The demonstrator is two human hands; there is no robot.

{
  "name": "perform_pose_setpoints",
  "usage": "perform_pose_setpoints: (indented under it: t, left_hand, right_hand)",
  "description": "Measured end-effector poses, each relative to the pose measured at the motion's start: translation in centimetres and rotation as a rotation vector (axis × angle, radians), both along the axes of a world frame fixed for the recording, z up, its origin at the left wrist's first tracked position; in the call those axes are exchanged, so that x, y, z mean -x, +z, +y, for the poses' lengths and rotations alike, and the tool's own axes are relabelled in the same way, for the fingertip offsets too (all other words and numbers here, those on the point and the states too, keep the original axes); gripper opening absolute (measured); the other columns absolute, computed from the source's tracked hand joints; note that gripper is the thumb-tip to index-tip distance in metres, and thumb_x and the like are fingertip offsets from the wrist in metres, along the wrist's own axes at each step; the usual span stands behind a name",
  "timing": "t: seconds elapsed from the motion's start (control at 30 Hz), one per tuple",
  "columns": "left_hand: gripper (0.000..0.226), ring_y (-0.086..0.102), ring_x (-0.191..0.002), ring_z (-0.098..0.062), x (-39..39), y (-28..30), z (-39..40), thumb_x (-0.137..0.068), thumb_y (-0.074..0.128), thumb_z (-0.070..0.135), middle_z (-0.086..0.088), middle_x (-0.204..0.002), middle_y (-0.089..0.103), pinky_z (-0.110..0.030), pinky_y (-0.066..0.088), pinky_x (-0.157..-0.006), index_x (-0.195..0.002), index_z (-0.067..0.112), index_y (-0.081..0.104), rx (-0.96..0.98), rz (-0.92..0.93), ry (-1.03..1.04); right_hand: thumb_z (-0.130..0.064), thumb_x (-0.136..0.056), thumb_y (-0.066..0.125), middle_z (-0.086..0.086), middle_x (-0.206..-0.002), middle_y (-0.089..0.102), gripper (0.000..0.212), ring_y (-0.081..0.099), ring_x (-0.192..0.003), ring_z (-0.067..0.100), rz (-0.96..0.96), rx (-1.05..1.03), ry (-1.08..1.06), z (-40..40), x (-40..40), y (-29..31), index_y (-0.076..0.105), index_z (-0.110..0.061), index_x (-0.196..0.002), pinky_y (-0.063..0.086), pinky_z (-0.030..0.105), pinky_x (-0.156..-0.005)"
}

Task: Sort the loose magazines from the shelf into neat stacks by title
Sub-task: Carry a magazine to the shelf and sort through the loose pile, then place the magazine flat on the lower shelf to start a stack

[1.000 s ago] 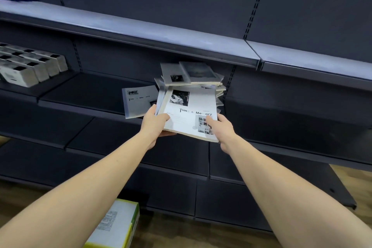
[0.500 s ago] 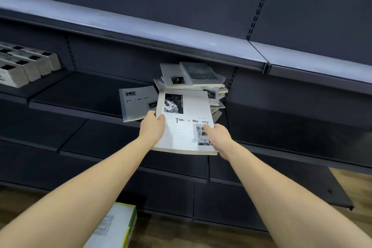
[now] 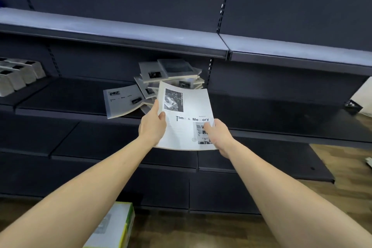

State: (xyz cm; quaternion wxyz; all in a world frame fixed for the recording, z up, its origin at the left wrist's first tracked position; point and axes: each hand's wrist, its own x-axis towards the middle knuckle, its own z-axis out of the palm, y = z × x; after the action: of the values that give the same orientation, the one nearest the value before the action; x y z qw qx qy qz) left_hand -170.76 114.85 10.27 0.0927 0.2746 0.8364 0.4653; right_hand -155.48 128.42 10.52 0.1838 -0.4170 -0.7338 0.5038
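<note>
I hold a white "Time & Memory" magazine (image 3: 186,106) in front of the dark shelf (image 3: 70,96), lifted clear of it. My left hand (image 3: 153,125) grips its left edge with the thumb on the cover. My right hand (image 3: 218,135) grips the lower right corner, thumb on top. Behind it on the shelf lies a messy pile of magazines (image 3: 171,72), fanned at different angles. A second "Time & Memory" magazine (image 3: 122,99) lies to the left of the pile, its corner hanging over the shelf's front edge.
White boxes (image 3: 18,74) stand in rows at the shelf's far left. An upper shelf (image 3: 120,32) overhangs the pile. Lower shelves (image 3: 120,147) step out below my hands. A white and green carton (image 3: 114,227) sits on the wooden floor.
Both hands have drawn the magazine off the pile toward me and a little to the right, and tilted its cover up to face me. The pile and the left magazine have stayed put.
</note>
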Motion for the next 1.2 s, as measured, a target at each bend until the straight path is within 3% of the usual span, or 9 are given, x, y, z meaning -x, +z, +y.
perform_pose_setpoints:
  t: [0.13, 0.27, 0.37, 0.67, 0.77, 1.03, 1.2]
  left_hand:
    - [0.050, 0.061, -0.085, -0.027, -3.4, -0.2, 1.4, -0.102, 0.034, 0.027, 0.004, -0.107, 0.063, -0.043, 0.054, -0.074, -0.147, 0.046, 0.028, -0.008, 0.049, -0.047]
    - [0.036, 0.060, -0.087, -0.032, -6.9, -0.7, 3.5, -0.103, 0.030, 0.023, -0.010, -0.101, 0.064, -0.050, 0.052, -0.077, -0.138, 0.021, 0.037, 0.022, 0.046, -0.086]
    - [0.028, 0.057, -0.088, -0.034, -9.3, -0.9, 5.2, -0.105, 0.028, 0.022, -0.012, -0.100, 0.061, -0.048, 0.050, -0.077, -0.125, 0.008, 0.040, 0.097, 0.045, -0.090]
    - [0.025, 0.058, -0.090, -0.031, -10.9, -2.8, 12.7, -0.103, 0.028, 0.026, -0.011, -0.105, 0.062, -0.046, 0.051, -0.081, -0.113, 0.013, 0.048, 0.158, 0.045, -0.212]
    - [0.025, 0.058, -0.090, -0.032, -10.9, -4.1, 16.1, -0.103, 0.029, 0.026, -0.011, -0.103, 0.063, -0.046, 0.051, -0.082, -0.108, 0.013, 0.049, 0.198, 0.035, -0.259]
    - [0.037, 0.055, -0.114, -0.036, -10.6, -7.3, 26.1, -0.104, 0.035, 0.025, -0.016, -0.130, 0.057, -0.038, 0.045, -0.092, -0.135, 0.009, 0.048, 0.206, -0.113, -0.345]
    - [0.042, 0.054, -0.120, -0.032, -10.2, -9.1, 29.6, -0.102, 0.046, 0.028, -0.013, -0.136, 0.056, -0.027, 0.037, -0.083, -0.140, 0.010, 0.047, 0.201, -0.241, -0.345]
  right_hand:
    - [-0.023, -0.102, 0.041, -0.003, -0.106, 0.063, 0.019, 0.060, -0.092, 0.013, 0.034, -0.016, -0.034, 0.9, -3.9, -0.5, 0.054, -0.015, -0.113, 0.046, 0.026, -0.069]
    - [-0.026, -0.100, 0.048, -0.006, -0.101, 0.063, 0.018, 0.058, -0.087, 0.011, 0.055, -0.060, -0.105, 2.4, -7.7, -1.1, 0.057, -0.015, -0.110, 0.044, 0.023, -0.065]
    - [-0.029, -0.097, 0.053, -0.003, -0.103, 0.066, 0.021, 0.062, -0.090, 0.015, 0.067, -0.034, -0.163, 3.6, -10.0, -2.0, 0.060, -0.014, -0.109, 0.049, 0.027, -0.071]
    - [-0.026, -0.099, 0.049, -0.003, -0.096, 0.063, 0.021, 0.056, -0.078, 0.010, -0.002, -0.011, -0.251, 8.8, -13.5, -3.5, 0.059, -0.011, -0.110, 0.042, 0.023, -0.060]
    - [-0.023, -0.100, 0.046, -0.003, -0.090, 0.060, 0.016, 0.051, -0.071, 0.009, -0.068, 0.011, -0.276, 11.2, -14.2, -4.4, 0.057, -0.011, -0.101, 0.040, 0.023, -0.058]
    - [-0.029, -0.101, 0.047, -0.003, -0.091, 0.060, 0.025, 0.051, -0.072, 0.010, -0.212, 0.041, -0.378, 19.5, -14.4, -6.2, 0.058, -0.008, -0.110, 0.038, 0.025, -0.056]
    - [-0.032, -0.102, 0.048, 0.003, -0.106, 0.064, 0.032, 0.055, -0.083, 0.015, -0.225, 0.120, -0.443, 22.5, -14.0, -8.3, 0.057, -0.006, -0.117, 0.041, 0.027, -0.063]
